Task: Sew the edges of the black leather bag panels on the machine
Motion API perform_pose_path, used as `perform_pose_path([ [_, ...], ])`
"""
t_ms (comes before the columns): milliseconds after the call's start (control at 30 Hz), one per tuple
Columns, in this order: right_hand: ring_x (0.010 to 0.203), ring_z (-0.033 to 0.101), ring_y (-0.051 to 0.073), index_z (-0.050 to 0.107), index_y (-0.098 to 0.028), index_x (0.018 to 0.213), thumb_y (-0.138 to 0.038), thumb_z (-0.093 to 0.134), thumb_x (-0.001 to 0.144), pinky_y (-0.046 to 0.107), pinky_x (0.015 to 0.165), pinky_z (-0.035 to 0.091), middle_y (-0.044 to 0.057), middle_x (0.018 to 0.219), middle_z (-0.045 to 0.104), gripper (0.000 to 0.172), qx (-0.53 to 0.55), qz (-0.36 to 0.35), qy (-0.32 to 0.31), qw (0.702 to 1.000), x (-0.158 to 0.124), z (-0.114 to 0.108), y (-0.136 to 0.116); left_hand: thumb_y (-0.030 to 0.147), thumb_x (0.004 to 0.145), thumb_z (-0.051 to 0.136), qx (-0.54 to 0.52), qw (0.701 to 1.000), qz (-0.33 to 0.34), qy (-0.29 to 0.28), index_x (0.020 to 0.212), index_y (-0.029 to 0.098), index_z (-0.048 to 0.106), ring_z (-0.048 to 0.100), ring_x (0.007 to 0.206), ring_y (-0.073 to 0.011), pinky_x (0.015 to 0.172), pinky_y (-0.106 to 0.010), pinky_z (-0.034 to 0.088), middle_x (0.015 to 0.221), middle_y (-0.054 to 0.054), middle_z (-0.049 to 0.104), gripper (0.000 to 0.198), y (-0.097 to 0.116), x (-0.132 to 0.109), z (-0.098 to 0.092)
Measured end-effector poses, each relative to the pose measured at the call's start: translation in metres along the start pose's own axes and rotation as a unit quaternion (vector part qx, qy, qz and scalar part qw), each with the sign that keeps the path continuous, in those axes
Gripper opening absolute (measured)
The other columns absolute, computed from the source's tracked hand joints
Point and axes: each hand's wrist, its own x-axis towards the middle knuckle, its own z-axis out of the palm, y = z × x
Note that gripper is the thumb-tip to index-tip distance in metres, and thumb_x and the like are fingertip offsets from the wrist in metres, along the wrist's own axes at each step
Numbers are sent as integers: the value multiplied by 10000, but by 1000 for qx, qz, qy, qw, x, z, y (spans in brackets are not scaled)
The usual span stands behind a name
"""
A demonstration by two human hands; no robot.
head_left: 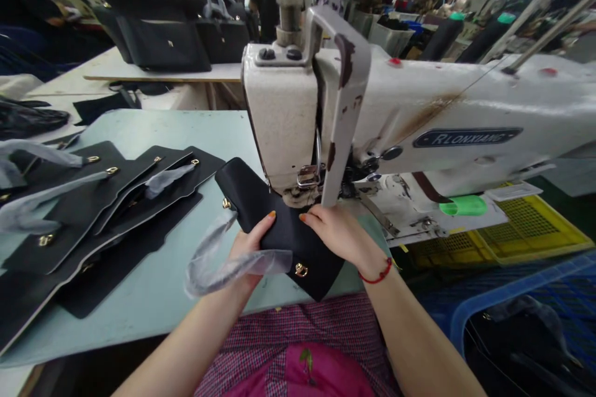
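A black leather panel with gold clasps lies on the pale green table, its far edge under the foot of the off-white sewing machine. Your left hand pinches its left edge, thumb on top, beside a clear plastic-wrapped strap. Your right hand lies spread flat on its right side. Similar stacked black panels sit further left.

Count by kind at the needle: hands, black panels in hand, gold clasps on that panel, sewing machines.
Hands: 2 (left hand, right hand)
black panel: 1
gold clasps: 2
sewing machine: 1
Total: 6
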Motion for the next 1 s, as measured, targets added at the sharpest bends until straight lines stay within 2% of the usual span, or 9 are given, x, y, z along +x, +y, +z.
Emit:
perform_pose_path([
  [100, 582, 529, 148, 641, -170, 632, -304, 570, 923, 277, 543, 247, 61, 659, 645, 328, -54, 4, 6, 999, 3, -9, -3, 202, 852, 612, -87, 995, 18, 48, 1249, 210, 594, 669, 1097, -279, 811, -311, 617, 1244, -54, 684, 397, -11, -7, 12],
  [233, 549, 513, 139, 665, -176, 640, -324, 582, 913, 282, 534, 238, 48, 625, 624, 322, -48, 10, 18, 999, 4, -8, -1, 192, 862, 582, -101, 993, 9, 60, 1251, 226, 607, 659, 1117, -275, 802, -296, 614, 1275, -39, 665, 391, -16, -8, 18],
  [433, 472, 433, 107, 589, -170, 544, -345, 578, 902, 280, 501, 204, 11, 515, 521, 398, -26, -13, 43, 999, 4, -6, 5, 229, 850, 620, -74, 996, 41, 32, 1248, 285, 605, 648, 1139, -253, 825, -291, 603, 1304, -23, 646, 402, -20, -11, 18],
  [567, 470, 410, 102, 550, -170, 530, -373, 579, 906, 278, 501, 201, -6, 497, 483, 429, -49, -13, 49, 997, 4, -7, 6, 221, 850, 640, -109, 993, 37, 14, 1287, 297, 569, 594, 1220, -259, 851, -310, 598, 1315, -33, 640, 449, -24, -14, 18],
  [700, 490, 441, 102, 572, -163, 553, -374, 568, 919, 269, 504, 213, -2, 520, 511, 422, -46, -15, 47, 998, 3, -6, 6, 196, 814, 686, -135, 990, 43, 9, 1214, 279, 622, 560, 1258, -281, 880, -340, 595, 1271, -28, 669, 414, -28, -11, 17],
  [833, 514, 467, 100, 613, -156, 602, -391, 553, 932, 262, 507, 218, 8, 561, 557, 410, -47, -16, 49, 998, 1, -4, 8, 172, 781, 716, -180, 981, 58, 33, 1082, 180, 697, 596, 1211, -302, 945, -395, 564, 1231, -100, 687, 301, -29, -11, 19],
  [1000, 524, 458, 98, 637, -151, 629, -386, 546, 940, 253, 510, 221, 15, 588, 584, 400, -50, -7, 45, 998, -2, -3, 9, 159, 734, 759, -198, 976, 69, 49, 1040, 172, 724, 632, 1156, -321, 910, -403, 579, 1115, -100, 737, 308, -29, -15, 23],
])
